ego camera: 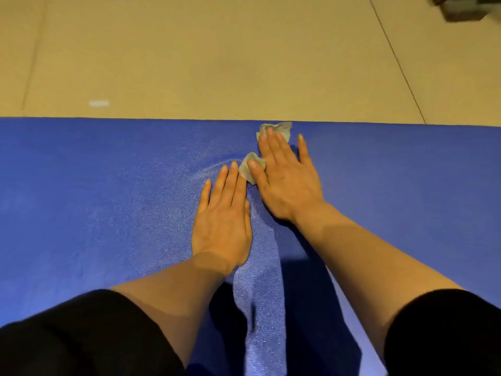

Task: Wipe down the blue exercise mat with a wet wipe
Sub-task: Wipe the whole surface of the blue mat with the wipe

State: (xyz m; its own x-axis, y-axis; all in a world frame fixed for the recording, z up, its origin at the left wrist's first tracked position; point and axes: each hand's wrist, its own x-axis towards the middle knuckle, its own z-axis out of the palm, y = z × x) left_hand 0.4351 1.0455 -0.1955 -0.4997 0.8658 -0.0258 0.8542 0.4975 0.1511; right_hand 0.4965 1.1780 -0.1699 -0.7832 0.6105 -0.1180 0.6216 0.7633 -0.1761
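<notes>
**A:** What's in view?

**B:** Head cam, looking down. A blue exercise mat [108,185] fills the lower 2/3 of the shot, lying on a beige tiled floor [217,63]. Two bare forearms reach fwd from black sleeves [81,335].

**A:** Where's the wipe?

**B:** The wet wipe [279,129] is under the right hand [287,180], near the mat's far edge, approx. centre-right. It's crumpled; one bit pokes out past the fingertips, another beside the thumb.

**A:** How's it held?

**B:** No pinch. The right hand's fingers are straight, slightly spread, palm flat, pressing the wipe onto the mat. Prob. flat so more of the wipe meets the surface.

**A:** And the other hand?

**B:** Left hand [222,221] lies flat on the mat just beside the right, fingers straight and together, holding nothing. Likely it braces the body or pins the mat so it won't slide w/ each stroke.

**A:** Any sign of progress?

**B:** A paler, shinier streak runs from the hands back toward the person, maybe moisture; can't say for sure. Areas far left and far right look duller, so I'd guess they're still to do.

**A:** Anything else?

**B:** A small pale scrap [99,103] on the floor beyond the mat, plus dark blurred objects [466,8] top right, unidentifiable.
</notes>
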